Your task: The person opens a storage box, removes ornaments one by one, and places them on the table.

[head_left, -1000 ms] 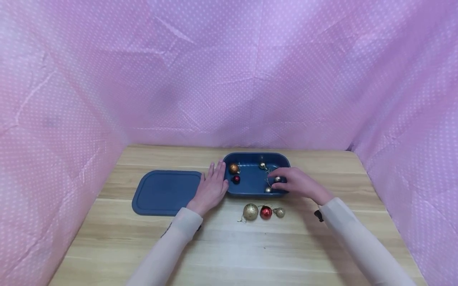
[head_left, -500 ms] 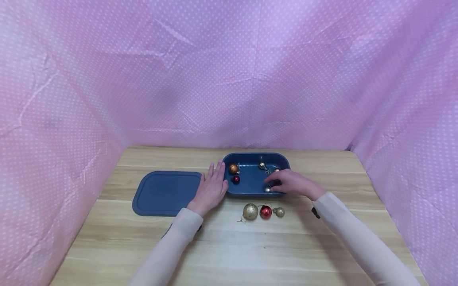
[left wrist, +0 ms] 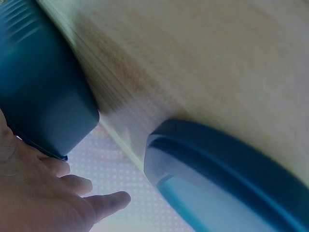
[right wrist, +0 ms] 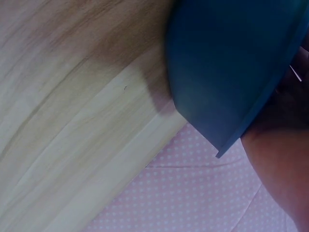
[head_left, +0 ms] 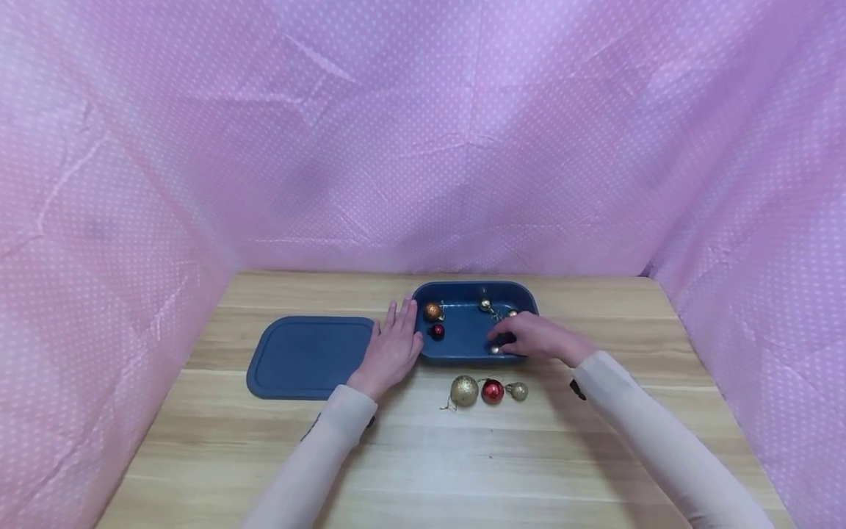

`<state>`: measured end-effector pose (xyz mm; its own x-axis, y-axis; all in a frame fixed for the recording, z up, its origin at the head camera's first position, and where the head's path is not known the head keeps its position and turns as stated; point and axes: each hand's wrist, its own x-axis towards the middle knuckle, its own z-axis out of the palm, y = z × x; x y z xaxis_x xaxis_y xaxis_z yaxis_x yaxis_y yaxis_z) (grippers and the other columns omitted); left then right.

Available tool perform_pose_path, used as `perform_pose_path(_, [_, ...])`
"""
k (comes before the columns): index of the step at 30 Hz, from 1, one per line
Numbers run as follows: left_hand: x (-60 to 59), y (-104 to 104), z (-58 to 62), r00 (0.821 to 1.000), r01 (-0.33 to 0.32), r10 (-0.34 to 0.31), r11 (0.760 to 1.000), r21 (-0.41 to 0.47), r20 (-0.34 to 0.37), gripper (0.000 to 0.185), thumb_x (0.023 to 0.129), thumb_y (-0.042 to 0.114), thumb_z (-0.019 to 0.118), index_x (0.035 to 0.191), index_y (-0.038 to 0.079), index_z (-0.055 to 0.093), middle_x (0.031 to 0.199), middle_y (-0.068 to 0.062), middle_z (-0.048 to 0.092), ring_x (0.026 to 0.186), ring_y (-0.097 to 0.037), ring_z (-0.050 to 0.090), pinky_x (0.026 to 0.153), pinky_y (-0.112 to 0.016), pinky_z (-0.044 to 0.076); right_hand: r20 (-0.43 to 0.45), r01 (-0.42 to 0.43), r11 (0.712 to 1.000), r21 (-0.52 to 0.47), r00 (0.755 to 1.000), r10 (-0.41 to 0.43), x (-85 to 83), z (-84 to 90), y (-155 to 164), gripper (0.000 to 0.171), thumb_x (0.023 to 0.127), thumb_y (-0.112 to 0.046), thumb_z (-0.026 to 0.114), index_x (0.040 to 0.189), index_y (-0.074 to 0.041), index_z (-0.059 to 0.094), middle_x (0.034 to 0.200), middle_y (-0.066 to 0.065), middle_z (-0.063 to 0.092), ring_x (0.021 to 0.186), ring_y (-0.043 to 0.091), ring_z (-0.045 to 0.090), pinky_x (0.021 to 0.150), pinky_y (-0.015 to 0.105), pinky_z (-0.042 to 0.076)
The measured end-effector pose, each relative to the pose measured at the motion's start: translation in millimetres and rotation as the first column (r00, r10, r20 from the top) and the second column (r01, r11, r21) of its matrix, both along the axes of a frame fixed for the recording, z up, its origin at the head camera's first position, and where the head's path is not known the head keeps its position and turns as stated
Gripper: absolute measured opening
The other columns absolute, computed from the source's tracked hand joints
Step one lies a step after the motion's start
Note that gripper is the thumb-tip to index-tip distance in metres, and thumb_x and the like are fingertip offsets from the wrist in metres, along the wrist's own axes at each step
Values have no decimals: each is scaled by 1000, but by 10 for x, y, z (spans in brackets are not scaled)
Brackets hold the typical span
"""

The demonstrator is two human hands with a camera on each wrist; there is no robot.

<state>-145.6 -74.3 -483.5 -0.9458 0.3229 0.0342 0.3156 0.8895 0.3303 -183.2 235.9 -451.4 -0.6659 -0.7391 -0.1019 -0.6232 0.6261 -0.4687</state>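
A dark blue container [head_left: 472,285] stands on the wooden table [head_left: 423,455], and its flat blue lid [head_left: 307,356] lies to its left. My left hand [head_left: 395,334] rests open against the container's left wall, also seen in the left wrist view [left wrist: 48,198]. My right hand [head_left: 504,339] reaches into the container's right end with the fingers curled down; what lies under them is hidden. Inside are a copper ball [head_left: 432,311], a small red ball [head_left: 437,330], a small silver ball [head_left: 485,304] and a small gold ball [head_left: 494,350].
Three ornaments lie on the table in front of the container: a gold glitter ball [head_left: 464,391], a red ball [head_left: 492,391] and a small gold ball [head_left: 518,391]. Pink dotted cloth [head_left: 423,147] walls the table at the back and both sides.
My right hand has moved a little left and lower in the container and now covers the small silver ball that showed at its fingertips. The left hand stays put.
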Motion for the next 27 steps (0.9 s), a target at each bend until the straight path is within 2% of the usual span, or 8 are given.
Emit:
perform_pose_path(13, [-5,7,5,1000,-6,6,1000,12,7,64,110,28,41,165,4,19,172,-13,15,157,-38,13,118,-69,22,2,-11,999,47,1000,11,3,29,-32,22,94,-9,76,115,-8,78,114,6,76,107,25,71,94,44,56])
perform_pose_path(27, [-17,10,-10,1000,-8,7,1000,19,17,64,111,27,41,166,5,17,173,-13,14,158,-37,11,119,-68,21,-7,-4,1000,13,1000,4,-1,2,-26,17,93,-5,75,108,-8,80,107,3,77,99,19,70,88,40,57])
